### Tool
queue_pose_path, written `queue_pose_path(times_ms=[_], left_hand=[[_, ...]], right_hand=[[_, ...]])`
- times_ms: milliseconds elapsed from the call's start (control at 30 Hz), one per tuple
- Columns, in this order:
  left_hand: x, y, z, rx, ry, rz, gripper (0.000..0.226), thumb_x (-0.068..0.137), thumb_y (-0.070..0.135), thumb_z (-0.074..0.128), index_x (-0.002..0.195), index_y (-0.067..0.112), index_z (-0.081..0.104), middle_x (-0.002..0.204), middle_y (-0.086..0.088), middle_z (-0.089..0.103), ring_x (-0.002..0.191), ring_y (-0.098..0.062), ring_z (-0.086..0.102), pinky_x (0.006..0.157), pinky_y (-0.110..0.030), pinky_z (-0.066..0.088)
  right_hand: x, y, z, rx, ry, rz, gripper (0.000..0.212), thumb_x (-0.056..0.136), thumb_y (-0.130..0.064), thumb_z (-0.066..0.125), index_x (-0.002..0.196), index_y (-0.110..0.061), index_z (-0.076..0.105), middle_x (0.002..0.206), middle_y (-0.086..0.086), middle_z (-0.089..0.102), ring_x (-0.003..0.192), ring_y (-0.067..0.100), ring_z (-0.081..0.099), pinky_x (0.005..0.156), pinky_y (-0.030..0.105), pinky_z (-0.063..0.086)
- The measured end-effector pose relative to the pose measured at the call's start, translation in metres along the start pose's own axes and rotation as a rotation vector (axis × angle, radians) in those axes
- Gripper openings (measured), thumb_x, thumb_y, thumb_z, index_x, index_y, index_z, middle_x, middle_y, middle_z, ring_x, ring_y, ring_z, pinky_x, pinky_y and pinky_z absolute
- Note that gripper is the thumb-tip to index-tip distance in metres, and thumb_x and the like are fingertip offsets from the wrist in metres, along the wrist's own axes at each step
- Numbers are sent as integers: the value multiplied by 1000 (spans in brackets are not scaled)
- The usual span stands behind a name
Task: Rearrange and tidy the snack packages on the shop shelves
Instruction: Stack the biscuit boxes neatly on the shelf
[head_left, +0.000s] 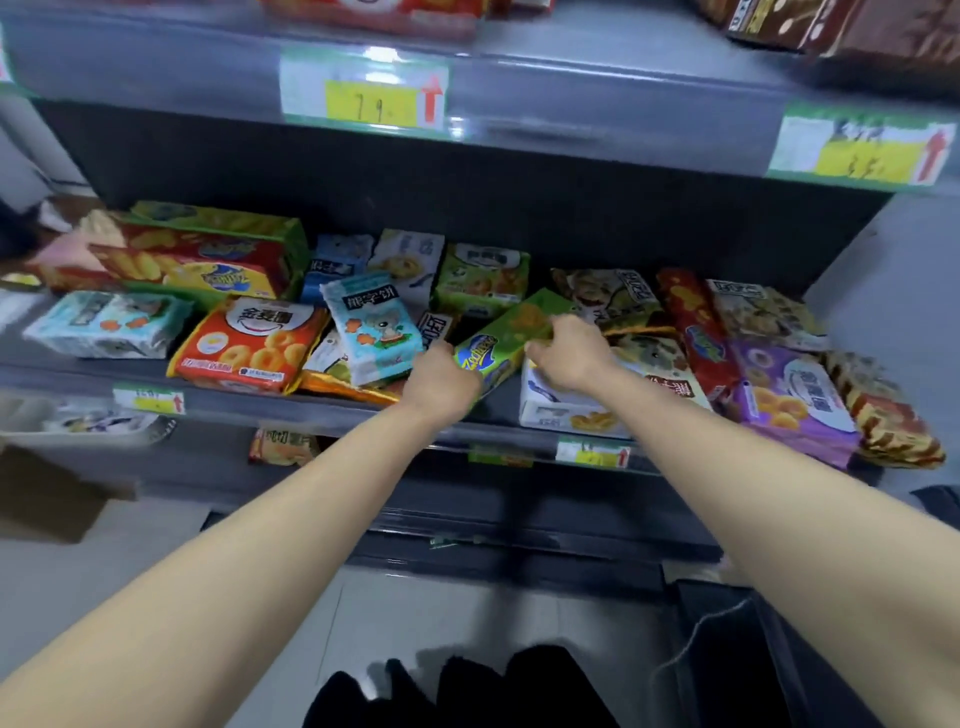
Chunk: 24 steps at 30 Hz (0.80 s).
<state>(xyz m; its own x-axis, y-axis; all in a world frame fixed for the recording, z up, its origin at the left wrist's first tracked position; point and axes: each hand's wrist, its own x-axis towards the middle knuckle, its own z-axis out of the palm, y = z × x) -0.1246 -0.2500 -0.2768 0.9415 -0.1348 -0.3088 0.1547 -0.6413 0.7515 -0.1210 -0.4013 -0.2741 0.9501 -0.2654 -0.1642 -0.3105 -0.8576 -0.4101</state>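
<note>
With your left hand (441, 382) and right hand (569, 358) both gripping the tilted green packet (511, 332) mid-shelf (332, 413), near the front edge, lift it clear, then square it.

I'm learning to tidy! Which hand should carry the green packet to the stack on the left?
Probably the left hand: it grips the green packet on the side nearer the stack; the right hand holds it farther right.
</note>
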Motion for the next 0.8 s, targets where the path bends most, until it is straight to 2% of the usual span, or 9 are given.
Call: queue_pose_path(times_ms=[100,233,333,400,500,600,700,800], left_hand=[[7,4,17,-26,39,-100,57,91,19,55,141,4,31,142,-20,37,120,-34,48,88,-27,37],[20,10,33,-119,115,-199,63,91,18,54,144,4,23,138,-20,43,120,-35,50,89,-32,43],[27,17,44,-210,170,-263,66,92,17,53,146,2,18,142,-18,40,125,-32,45,97,-34,39],[32,22,50,-246,228,-306,64,91,16,55,144,0,22,138,-19,43,123,-32,46,97,-35,39],[39,25,58,-297,267,-369,63,91,18,57,141,-2,23,133,-20,47,119,-34,49,97,-39,42],[44,25,65,-334,264,-393,67,92,20,57,144,-1,20,135,-19,45,119,-32,48,91,-35,42],[48,26,69,-329,280,-409,67,92,23,56,145,2,20,139,-17,42,121,-32,46,86,-32,39],[49,28,71,-321,282,-419,67,92,26,56,145,5,21,140,-16,40,121,-30,44,82,-31,36]], right_hand=[[25,19,-2,-77,-54,-29,44,96,-33,49,125,0,54,128,20,56,117,33,54,91,34,45],[61,35,0,-107,-62,-62,43,96,-33,47,129,-5,51,133,17,53,120,32,52,92,32,44],[86,41,4,-84,-81,-83,39,95,-35,48,119,-5,57,126,17,58,116,32,55,84,31,44],[103,46,8,-39,-94,-112,38,92,-36,50,115,-7,60,121,15,62,112,32,58,79,30,43],[127,58,18,-28,-112,-125,40,88,-38,50,115,-11,62,126,16,60,119,32,54,90,34,45],[136,64,21,-19,-119,-109,46,90,-39,50,121,-6,58,134,19,53,128,33,45,100,39,41],[136,63,17,47,-123,-92,49,91,-37,53,125,-2,54,131,20,54,124,34,49,98,40,44],[135,60,14,79,-110,-69,56,93,-37,52,133,1,42,135,21,49,124,37,48,98,41,44]])
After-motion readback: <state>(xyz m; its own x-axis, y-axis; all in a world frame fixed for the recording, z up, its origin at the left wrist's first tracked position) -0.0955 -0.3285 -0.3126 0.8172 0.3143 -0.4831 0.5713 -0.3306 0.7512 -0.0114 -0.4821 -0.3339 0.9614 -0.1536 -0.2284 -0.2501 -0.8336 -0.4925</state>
